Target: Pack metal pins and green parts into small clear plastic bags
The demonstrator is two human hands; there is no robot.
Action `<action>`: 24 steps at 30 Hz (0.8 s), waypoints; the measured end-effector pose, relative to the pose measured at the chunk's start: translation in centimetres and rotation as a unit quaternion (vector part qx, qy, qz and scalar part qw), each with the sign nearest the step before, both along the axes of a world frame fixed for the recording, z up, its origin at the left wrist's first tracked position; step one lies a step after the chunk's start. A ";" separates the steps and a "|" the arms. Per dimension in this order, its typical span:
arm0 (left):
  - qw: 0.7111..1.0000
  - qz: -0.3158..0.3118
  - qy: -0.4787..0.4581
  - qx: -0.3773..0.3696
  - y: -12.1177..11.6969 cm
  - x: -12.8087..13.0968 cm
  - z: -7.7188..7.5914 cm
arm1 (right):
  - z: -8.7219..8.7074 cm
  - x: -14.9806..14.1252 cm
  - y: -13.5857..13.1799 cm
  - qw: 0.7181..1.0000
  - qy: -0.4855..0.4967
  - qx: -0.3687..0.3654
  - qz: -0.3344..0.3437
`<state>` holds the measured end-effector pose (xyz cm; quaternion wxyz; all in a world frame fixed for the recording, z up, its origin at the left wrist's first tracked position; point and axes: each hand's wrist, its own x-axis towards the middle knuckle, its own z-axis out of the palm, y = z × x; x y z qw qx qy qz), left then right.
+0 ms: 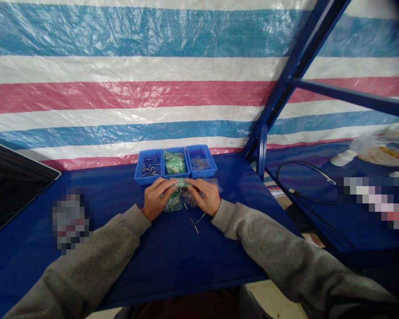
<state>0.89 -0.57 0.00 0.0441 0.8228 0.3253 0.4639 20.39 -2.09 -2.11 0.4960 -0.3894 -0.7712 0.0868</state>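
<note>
Between my left hand (158, 197) and my right hand (206, 195) is a small greenish clear plastic bag (180, 182), pinched by its two sides. Both hands are closed on it, just in front of the blue bins. Beneath them lie more green-tinted bags (173, 203) with metal pieces inside, and a clear bag (214, 182) shows past my right hand. A few thin metal pins (194, 225) lie loose on the blue table nearer to me. What the held bag contains is too small to make out.
Three joined blue bins stand behind my hands: a left bin (141, 177) with metal pins, a middle bin (186, 174) with green bags, a right bin (214, 167) with clear bags. A dark screen (16, 186) stands left. Blue frame bars (279, 97) and a black cable (279, 173) are right.
</note>
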 end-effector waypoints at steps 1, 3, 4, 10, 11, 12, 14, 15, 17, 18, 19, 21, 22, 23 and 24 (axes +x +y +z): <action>1.000 0.012 -0.009 0.011 0.0 -0.1 0.1 | 0.0 0.0 0.0 1.000 0.001 -0.001 -0.004; 0.998 0.042 -0.025 0.030 0.0 -0.3 0.3 | 0.1 0.0 -0.1 1.000 0.006 -0.001 -0.007; 0.997 0.057 -0.031 0.035 0.1 -0.4 0.4 | 0.2 0.0 -0.1 1.000 0.009 0.001 -0.006; 0.994 0.100 -0.051 0.006 0.8 -0.5 0.2 | 0.5 -0.1 -0.2 0.999 0.031 -0.007 -0.016; 0.994 0.098 -0.050 0.009 0.8 -0.5 0.1 | 0.6 -0.1 -0.2 0.999 0.035 -0.012 -0.020; 0.995 0.091 -0.044 0.013 0.8 -0.5 -0.1 | 0.6 -0.1 -0.2 0.999 0.036 -0.016 -0.022; 0.997 0.065 -0.026 0.020 0.8 -0.4 -0.4 | 0.6 -0.1 -0.2 0.999 0.035 -0.022 -0.023; 0.998 0.052 -0.017 0.022 0.8 -0.4 -0.5 | 0.6 -0.1 -0.2 0.999 0.032 -0.024 -0.021; 0.998 0.053 -0.019 0.035 0.8 -0.5 -0.4 | 0.6 -0.1 -0.2 0.999 0.028 -0.025 -0.017; 0.996 0.070 -0.027 0.047 0.9 -0.6 -0.3 | 0.6 -0.1 -0.2 0.999 0.027 -0.024 -0.016; 0.993 0.093 -0.036 0.062 1.0 -0.6 -0.1 | 0.6 -0.1 -0.2 0.999 0.027 -0.024 -0.015; 0.985 0.139 -0.042 0.089 1.4 -0.7 0.3 | 0.5 -0.1 -0.2 0.999 0.027 -0.023 -0.013; 0.983 0.152 -0.038 0.095 1.7 -0.6 0.5 | 0.5 -0.1 -0.2 0.999 0.027 -0.022 -0.013; 0.983 0.154 -0.029 0.094 2.0 -0.5 0.8 | 0.5 -0.1 -0.2 0.999 0.026 -0.021 -0.012; 0.985 0.151 -0.019 0.085 2.3 -0.4 1.0 | 0.5 -0.1 -0.2 0.999 0.026 -0.020 -0.011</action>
